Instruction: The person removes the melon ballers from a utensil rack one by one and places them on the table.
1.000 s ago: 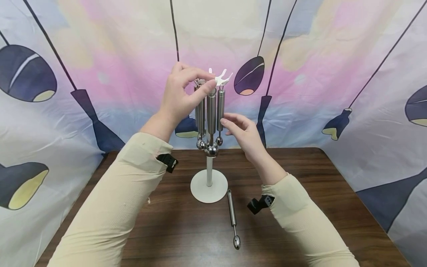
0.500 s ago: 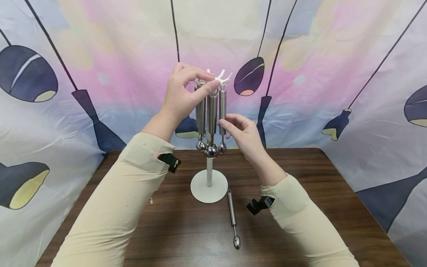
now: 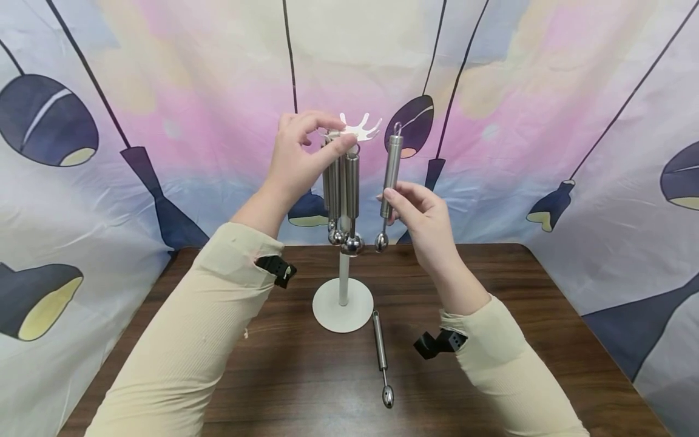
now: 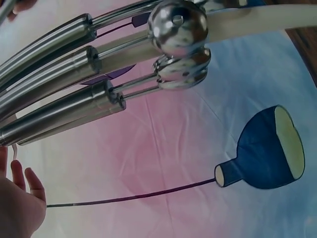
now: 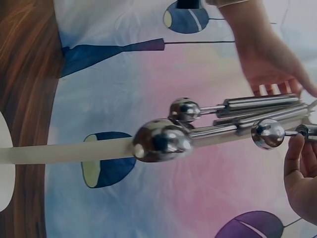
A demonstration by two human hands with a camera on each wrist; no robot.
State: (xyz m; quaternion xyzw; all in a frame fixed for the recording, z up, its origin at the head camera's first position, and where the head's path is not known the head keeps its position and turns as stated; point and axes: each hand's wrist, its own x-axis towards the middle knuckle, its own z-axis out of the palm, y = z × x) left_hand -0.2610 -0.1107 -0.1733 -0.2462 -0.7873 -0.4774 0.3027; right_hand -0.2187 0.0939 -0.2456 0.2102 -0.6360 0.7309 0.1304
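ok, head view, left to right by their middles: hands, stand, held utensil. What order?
Left hand → white stand → held steel utensil → right hand. Left out: the loose utensil on the table, since it overlaps the held one's span.

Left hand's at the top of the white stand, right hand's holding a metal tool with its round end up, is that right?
Not quite: in the head view, the metal tool in the right hand points its round end down. The left hand is at the top of the white stand.
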